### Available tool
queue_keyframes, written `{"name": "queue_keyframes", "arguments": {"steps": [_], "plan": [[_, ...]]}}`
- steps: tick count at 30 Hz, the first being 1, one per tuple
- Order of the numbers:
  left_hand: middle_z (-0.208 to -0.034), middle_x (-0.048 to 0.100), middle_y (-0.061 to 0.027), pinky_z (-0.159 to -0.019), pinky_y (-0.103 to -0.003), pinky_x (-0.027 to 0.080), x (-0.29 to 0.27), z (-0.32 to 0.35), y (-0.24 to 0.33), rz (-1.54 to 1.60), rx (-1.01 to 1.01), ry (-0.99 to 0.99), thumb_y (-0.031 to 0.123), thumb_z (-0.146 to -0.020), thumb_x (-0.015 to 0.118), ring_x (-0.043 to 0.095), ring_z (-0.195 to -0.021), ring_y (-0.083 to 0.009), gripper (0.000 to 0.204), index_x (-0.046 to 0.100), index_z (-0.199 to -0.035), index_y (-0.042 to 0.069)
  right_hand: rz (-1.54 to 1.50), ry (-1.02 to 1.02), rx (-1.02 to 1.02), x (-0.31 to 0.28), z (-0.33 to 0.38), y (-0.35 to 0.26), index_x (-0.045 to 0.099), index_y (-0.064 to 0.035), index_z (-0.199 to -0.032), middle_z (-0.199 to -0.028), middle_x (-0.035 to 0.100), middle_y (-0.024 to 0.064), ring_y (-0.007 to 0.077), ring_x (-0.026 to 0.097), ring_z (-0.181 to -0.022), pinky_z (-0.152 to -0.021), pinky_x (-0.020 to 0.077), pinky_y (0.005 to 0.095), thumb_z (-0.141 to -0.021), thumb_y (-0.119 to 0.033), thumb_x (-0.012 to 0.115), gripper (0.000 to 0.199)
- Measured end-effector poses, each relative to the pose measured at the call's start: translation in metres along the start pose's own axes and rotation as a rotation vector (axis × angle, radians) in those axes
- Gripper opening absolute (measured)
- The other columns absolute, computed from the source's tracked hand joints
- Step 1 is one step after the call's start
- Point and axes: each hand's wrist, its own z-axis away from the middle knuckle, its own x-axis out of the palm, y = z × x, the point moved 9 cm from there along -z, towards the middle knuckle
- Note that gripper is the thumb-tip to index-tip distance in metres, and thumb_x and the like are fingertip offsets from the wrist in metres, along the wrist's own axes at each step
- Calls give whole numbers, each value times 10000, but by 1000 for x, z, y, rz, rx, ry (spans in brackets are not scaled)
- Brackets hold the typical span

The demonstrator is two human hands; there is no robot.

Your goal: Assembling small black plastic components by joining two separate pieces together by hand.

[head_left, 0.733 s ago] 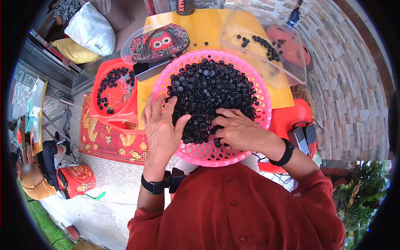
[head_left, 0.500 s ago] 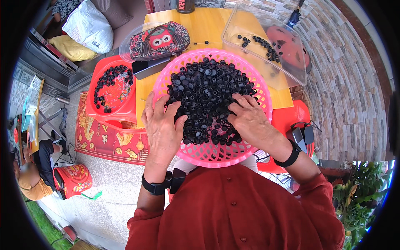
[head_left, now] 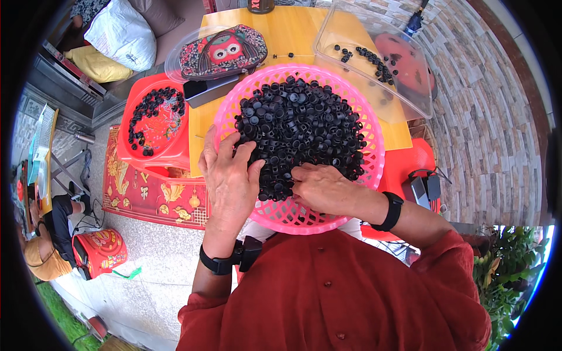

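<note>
1. Black plastic caps (head_left: 298,131) lie heaped in the pink basket (head_left: 363,193) on the near edge of the yellow table (head_left: 293,41).
2. Your left hand (head_left: 228,175) rests on the heap's left side, fingers spread flat.
3. Your right hand (head_left: 322,187) has its fingers curled into the near caps; a pinch can't be told.
4. Far right stands a clear tub (head_left: 404,99); left, a red tray (head_left: 170,152) of caps.

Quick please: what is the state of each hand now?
Left hand: open, flat on the black caps.
Right hand: fingers curled in the caps; any hold cannot be told.
</note>
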Motion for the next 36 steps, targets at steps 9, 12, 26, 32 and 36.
{"name": "queue_keyframes", "arguments": {"steps": [9,12,26,32,36], "plan": [[-1131,544,-92,-983,-496,284,-1,0,0,8,8,12,115,-689,731,324,-1269,-349,331,641,-1005,76,-19,-39,47,6,-3,1,659,-21,-690,-895,593,141,293,604,-847,-712,511,372,-661,-94,586,108],[-1128,545,-92,-979,-494,288,0,1,-1,-9,7,9,118,-685,735,324,-1268,-349,328,644,-997,75,45,-10,-16,3,-3,-8,661,-40,-696,-860,607,114,269,612,-835,-721,513,364,-672,-111,581,110],[-1112,529,-144,-964,-505,274,-1,1,6,-32,74,1,128,-684,728,315,-1249,-378,320,638,-980,47,197,-22,-228,0,-3,-25,618,-54,-718,-766,576,46,209,578,-798,-719,494,313,-666,-119,585,90],[-1087,540,-119,-982,-514,257,-4,-6,17,-86,128,-3,121,-689,720,344,-1230,-344,300,638,-973,62,109,37,-199,-6,-1,-19,606,-27,-752,-779,576,72,233,586,-798,-676,503,342,-665,-108,587,120],[-1013,567,-77,-976,-455,291,-5,-18,28,-75,210,-15,107,-679,715,428,-1153,-302,296,650,-966,74,14,31,-128,-18,4,-12,606,10,-817,-818,600,128,274,610,-802,-635,513,379,-690,-92,568,167]]}}
